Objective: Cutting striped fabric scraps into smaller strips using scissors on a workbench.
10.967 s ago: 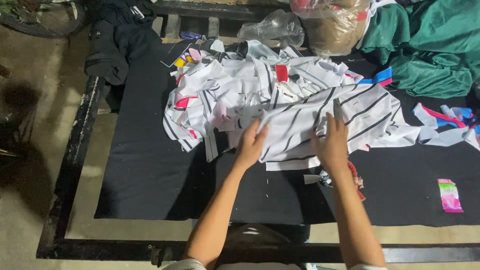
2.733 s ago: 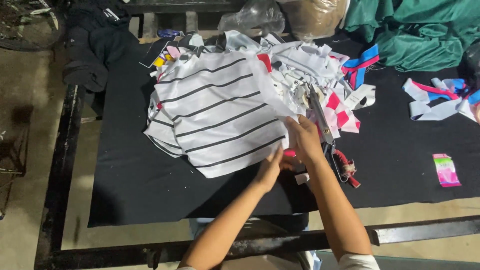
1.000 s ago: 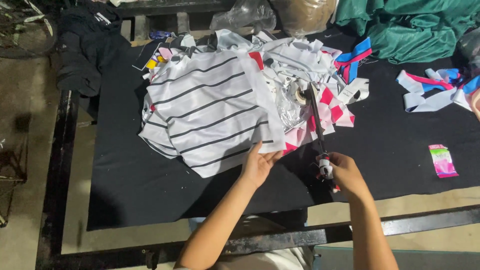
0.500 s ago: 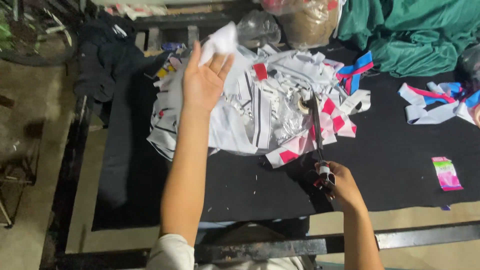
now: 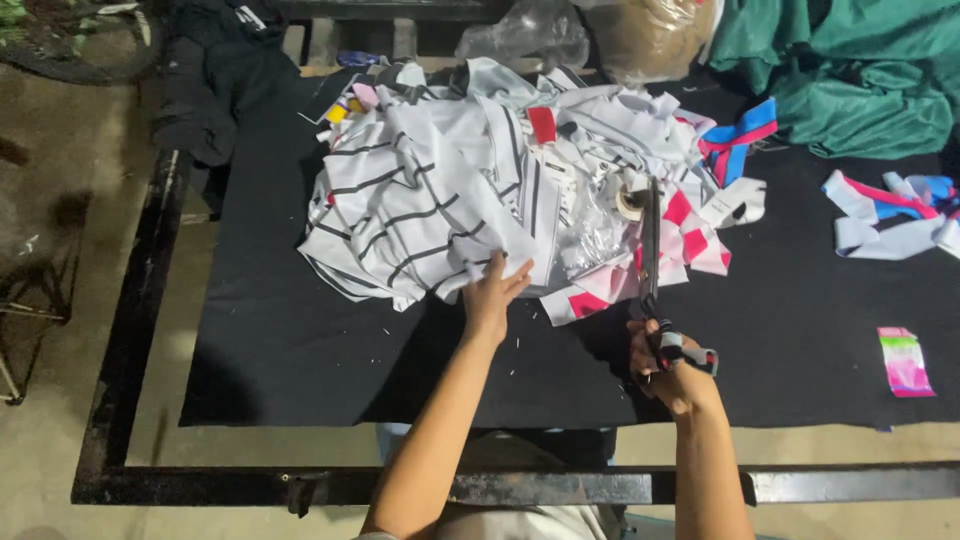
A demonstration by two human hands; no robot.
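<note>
Two plastic bags are seen at the table's far edge: a clear one (image 5: 520,35), contents not discernible, and a brownish one (image 5: 655,35) stuffed full, its filling unclear.

The work surface is a black cloth-covered table (image 5: 300,350) in a dark metal frame, set on a bare concrete floor (image 5: 60,300).

One heap of white striped fabric pieces (image 5: 420,200) is piled at centre. Its near edge is pinched by the left hand (image 5: 490,295), fingers closed on the cloth.

One pair of long scissors (image 5: 650,250) is gripped by the right hand (image 5: 670,365), fingers curled through the handles, blades lying closed across the heap's right side.

Green cloth (image 5: 860,70) is bunched at far right. One small pink-green packet (image 5: 905,360) lies apart, at right.
</note>
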